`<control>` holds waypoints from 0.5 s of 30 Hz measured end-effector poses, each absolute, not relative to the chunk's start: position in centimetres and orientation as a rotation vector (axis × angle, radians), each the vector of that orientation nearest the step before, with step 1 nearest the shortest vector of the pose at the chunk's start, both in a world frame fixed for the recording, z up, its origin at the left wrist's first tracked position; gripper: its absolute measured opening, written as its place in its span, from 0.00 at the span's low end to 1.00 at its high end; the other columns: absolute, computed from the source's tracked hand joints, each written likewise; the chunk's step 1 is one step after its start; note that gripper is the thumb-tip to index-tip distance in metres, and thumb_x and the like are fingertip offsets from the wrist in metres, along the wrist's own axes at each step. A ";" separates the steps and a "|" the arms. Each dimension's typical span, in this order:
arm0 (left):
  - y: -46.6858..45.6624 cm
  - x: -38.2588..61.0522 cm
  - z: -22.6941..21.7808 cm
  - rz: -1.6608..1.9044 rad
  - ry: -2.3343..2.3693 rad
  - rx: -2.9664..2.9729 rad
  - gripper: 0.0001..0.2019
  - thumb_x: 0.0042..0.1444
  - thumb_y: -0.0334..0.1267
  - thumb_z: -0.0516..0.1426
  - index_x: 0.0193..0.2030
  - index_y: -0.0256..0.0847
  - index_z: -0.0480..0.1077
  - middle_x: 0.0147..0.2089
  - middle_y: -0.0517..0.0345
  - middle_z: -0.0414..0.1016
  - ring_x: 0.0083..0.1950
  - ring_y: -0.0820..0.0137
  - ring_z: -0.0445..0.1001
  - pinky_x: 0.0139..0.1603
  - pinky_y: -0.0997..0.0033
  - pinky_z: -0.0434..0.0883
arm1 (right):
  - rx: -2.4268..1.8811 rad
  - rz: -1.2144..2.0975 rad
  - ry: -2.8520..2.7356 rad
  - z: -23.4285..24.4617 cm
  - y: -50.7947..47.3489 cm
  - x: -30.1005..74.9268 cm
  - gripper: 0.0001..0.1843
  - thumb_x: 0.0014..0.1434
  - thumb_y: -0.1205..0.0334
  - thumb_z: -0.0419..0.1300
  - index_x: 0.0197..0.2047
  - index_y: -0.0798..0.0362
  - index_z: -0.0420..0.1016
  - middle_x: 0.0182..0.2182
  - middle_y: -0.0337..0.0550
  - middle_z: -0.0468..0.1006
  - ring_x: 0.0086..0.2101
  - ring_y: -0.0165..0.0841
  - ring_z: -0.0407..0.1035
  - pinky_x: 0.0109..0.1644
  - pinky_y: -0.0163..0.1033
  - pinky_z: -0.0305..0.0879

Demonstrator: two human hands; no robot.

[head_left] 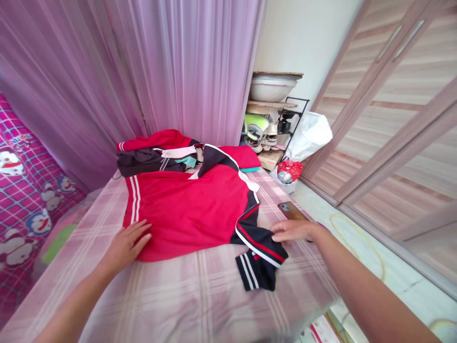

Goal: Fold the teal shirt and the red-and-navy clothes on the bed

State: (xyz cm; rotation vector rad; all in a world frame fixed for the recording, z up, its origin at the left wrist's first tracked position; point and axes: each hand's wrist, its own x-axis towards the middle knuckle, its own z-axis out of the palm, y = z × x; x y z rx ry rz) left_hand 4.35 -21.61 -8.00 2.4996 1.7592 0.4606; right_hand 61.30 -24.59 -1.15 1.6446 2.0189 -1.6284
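A red track jacket with a dark, white-striped shoulder lies spread on the bed, its hem to the left. My left hand rests on the lower hem corner, fingers apart and flat on the cloth. At the other side, my right hand touches the jacket's dark sleeve with fingers stretched out. That sleeve is bent, and its white-striped cuff points toward me. Behind the jacket lie more red and dark clothes, partly overlapped by it.
A phone lies near the right edge of the plaid bed cover. Beyond stand a shoe rack with basins, a white bag and a wooden wardrobe. Purple curtains hang behind the bed.
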 end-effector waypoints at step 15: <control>-25.0 3.7 -5.5 0.366 1.847 2.199 0.30 0.58 0.62 0.46 0.55 0.43 0.72 0.51 0.49 0.81 0.46 0.58 0.80 0.49 0.60 0.75 | 2.265 -2.081 2.614 5.4 -16.0 55.2 0.30 0.63 0.39 0.49 0.57 0.51 0.70 0.57 0.51 0.76 0.50 0.38 0.74 0.50 0.40 0.73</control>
